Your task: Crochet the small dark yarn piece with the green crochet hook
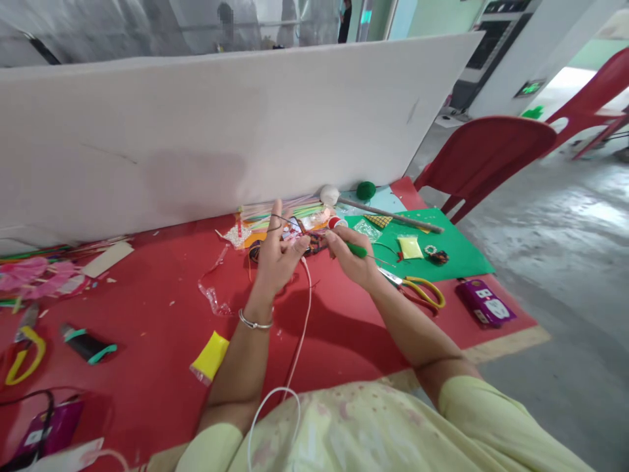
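Observation:
My left hand (281, 261) has its index finger raised, with a dark strand of yarn looped round it. Its thumb and other fingers are bent toward a small dark multicoloured piece of yarn work (314, 244), and the exact grip is partly hidden. My right hand (348, 257) is closed round a green-handled crochet hook (356, 250), whose thin metal shaft sticks out past the palm. Both hands meet over the red tabletop, fingertips close together. A phone (295, 226) lies just behind them, with a white cable (307, 298) running down toward my lap.
Yellow-handled scissors (425, 292) lie right, near a green sheet (462, 255) bearing a yellow packet (409, 247). Another yellow packet (211, 356) lies by my left forearm. A utility knife (88, 344) and pliers (25, 347) sit far left. A white board (206, 137) stands behind.

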Demonstrator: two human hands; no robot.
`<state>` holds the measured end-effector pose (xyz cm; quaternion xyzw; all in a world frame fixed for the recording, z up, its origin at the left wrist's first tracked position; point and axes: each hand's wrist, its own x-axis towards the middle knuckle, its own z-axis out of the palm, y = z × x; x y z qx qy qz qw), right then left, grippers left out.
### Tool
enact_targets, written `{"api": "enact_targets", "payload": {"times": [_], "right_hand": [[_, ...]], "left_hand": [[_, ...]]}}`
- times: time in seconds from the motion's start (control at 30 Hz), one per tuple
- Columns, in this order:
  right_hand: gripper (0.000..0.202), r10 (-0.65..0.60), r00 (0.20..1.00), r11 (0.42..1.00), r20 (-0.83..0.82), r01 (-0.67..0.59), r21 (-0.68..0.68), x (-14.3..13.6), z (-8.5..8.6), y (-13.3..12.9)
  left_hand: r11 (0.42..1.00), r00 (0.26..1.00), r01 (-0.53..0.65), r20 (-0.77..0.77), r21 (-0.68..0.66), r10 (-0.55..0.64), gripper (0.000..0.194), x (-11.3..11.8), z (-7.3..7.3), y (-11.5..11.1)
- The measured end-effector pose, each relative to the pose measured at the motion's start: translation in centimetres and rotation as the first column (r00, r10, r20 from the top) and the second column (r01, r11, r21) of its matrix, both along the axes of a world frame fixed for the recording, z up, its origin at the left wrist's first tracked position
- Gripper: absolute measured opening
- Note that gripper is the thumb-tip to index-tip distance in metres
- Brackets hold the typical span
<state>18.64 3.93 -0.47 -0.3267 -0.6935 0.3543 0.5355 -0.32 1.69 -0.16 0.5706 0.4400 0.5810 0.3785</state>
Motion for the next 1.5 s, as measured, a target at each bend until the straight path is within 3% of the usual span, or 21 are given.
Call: {"api": "enact_targets", "payload": {"times": [0.1, 0.2, 0.4, 0.53, 0.63, 0.7, 0.87, 0.97, 1.1, 1.2, 1.33, 1.5], "right_hand": [[0.037, 0.047, 0.999, 0.998, -0.013, -0.047, 0.038, -0.7, -0.5, -0.4], [0.031, 0.066, 0.997, 0.994, -0.051, -0.061, 0.086, -1.4, -1.2, -0.5], [0.022, -0.035, 0.999, 0.968, -0.02, 0.039, 0.247, -2.1, -2.3, -0.3], [0.016, -0.09, 0.996, 0.906, -0.019, 0.09, 0.414, -2.3, -2.6, -0.2], [0.017, -0.1, 0.995, 0.861, -0.029, 0.101, 0.499, -2.4, -3.0, -0.1], [0.021, -0.097, 0.995, 0.864, -0.034, 0.101, 0.494, -2.3, -3.1, -0.1], [0.037, 0.007, 1.0, 0.934, 0.003, -0.008, 0.358, -2.2, -3.0, 0.1], [0.038, 0.021, 1.0, 0.927, 0.009, -0.022, 0.374, -2.1, -2.6, 0.1], [0.026, -0.162, 0.987, 0.841, -0.005, 0.14, 0.523, -1.8, -2.0, 0.1], [0.03, -0.288, 0.957, 0.784, -0.041, 0.26, 0.564, -1.4, -1.8, 0.2], [0.029, -0.163, 0.986, 0.838, -0.045, 0.162, 0.521, -1.3, -1.6, 0.3], [0.016, -0.082, 0.994, 0.926, -0.069, 0.102, 0.363, -2.1, -1.2, -0.5]], "left_hand": [[0.991, 0.948, 0.12, 0.302, -0.052, -0.099, 0.122, 1.4, 0.0, -0.2], [0.994, 0.89, 0.083, 0.454, -0.073, -0.041, 0.133, 2.1, 0.3, -0.5], [0.998, 0.899, -0.014, 0.436, -0.062, 0.039, 0.126, 1.7, 0.8, -0.9], [0.998, 0.915, -0.045, 0.4, -0.045, 0.059, 0.121, 1.5, 1.2, -1.4], [0.998, 0.915, -0.002, 0.403, -0.066, 0.029, 0.122, 1.4, 1.6, -1.5], [0.996, 0.907, 0.033, 0.422, -0.08, 0.004, 0.122, 1.3, 1.6, -1.5], [0.999, 0.889, 0.001, 0.457, -0.053, 0.024, 0.12, 1.1, 1.5, -1.2], [0.996, 0.873, 0.037, 0.488, -0.078, 0.006, 0.124, 1.0, 1.4, -1.2], [0.995, 0.862, 0.014, 0.505, -0.103, 0.04, 0.125, 1.0, 1.3, -1.2], [0.991, 0.85, 0.026, 0.525, -0.131, 0.047, 0.123, 0.9, 1.2, -1.1], [0.991, 0.853, 0.026, 0.52, -0.133, 0.048, 0.12, 1.0, 1.2, -1.0], [0.991, 0.84, 0.026, 0.541, -0.129, 0.049, 0.115, 1.3, 1.3, -1.0]]}}
